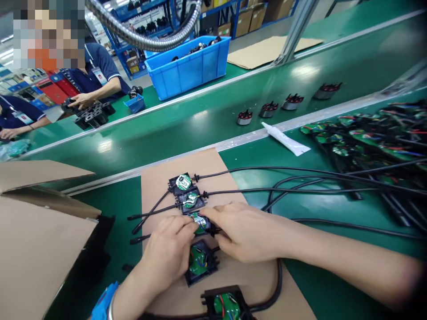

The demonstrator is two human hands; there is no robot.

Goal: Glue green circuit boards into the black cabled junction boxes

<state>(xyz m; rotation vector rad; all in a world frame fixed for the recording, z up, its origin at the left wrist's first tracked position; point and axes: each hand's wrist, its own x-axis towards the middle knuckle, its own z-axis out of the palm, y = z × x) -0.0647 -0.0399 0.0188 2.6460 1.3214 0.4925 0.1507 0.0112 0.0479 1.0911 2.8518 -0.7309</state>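
Note:
Several small black housings with green circuit boards lie in a row on a brown cardboard sheet [160,178], each with black cables leading off. My left hand [168,253] and my right hand [245,231] both press with pinched fingers on the third housing [201,221]. Two housings [183,182] [191,200] lie just beyond it. Another housing [199,262] sits under my left hand, and one more housing [225,304] lies at the near edge.
Black cables [316,178] run right to a pile of green boards [367,133]. A white tube [285,140] lies by the conveyor rail. Several motor parts [268,109] ride the belt. A blue bin [188,64] and seated workers are across; a cardboard box [36,231] stands left.

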